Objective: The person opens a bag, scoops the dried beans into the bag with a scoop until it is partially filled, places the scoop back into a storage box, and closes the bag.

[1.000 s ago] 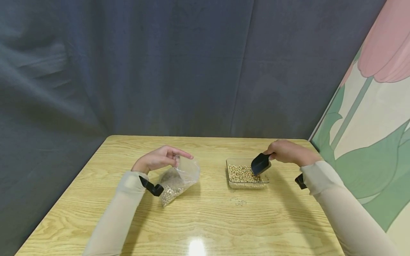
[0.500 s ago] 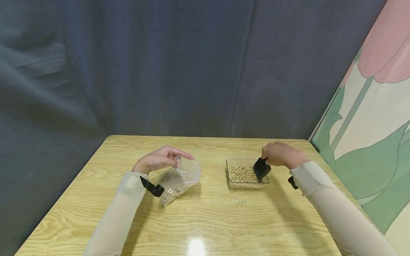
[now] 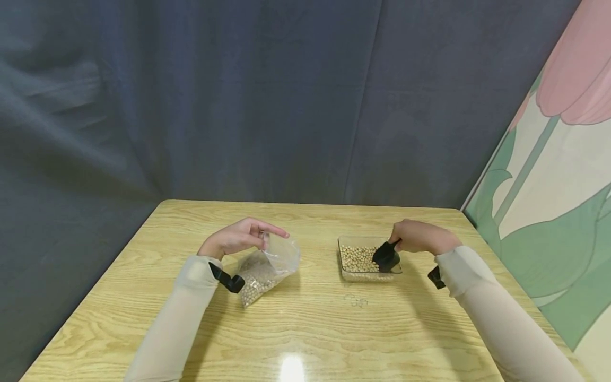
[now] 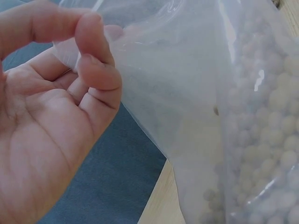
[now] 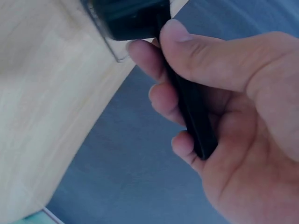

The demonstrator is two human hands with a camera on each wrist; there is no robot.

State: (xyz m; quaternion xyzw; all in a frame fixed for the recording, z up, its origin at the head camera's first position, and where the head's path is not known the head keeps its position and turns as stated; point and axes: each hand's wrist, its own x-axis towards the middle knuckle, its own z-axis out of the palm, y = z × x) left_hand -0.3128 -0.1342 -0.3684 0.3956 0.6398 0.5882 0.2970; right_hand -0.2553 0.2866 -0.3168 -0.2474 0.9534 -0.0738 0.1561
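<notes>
My left hand [image 3: 238, 237] pinches the upper edge of a clear plastic bag [image 3: 282, 255], keeping its mouth raised. Pale round beans [image 4: 275, 126] fill the bag's lower part, which lies on the table. On the right, my right hand [image 3: 422, 236] grips the handle of a black scoop [image 3: 385, 258]; in the right wrist view the fingers curl round that handle [image 5: 194, 112]. The scoop's head is down inside a clear rectangular container [image 3: 341, 265], at its right end among yellowish beans [image 3: 355, 258]. Part of the scoop head lies outside the right wrist view.
Both things rest on a light wood-grain table [image 3: 305, 329]. Small clear bits [image 3: 355, 301] lie in front of the container. A dark blue curtain [image 3: 262, 106] hangs behind the table, and a wall with a painted flower [image 3: 549, 185] stands at the right.
My right hand has moved a little left and tilted the scoop, from its blade pointing down into the beans to lying more level in the container. The left hand and bag stay put.
</notes>
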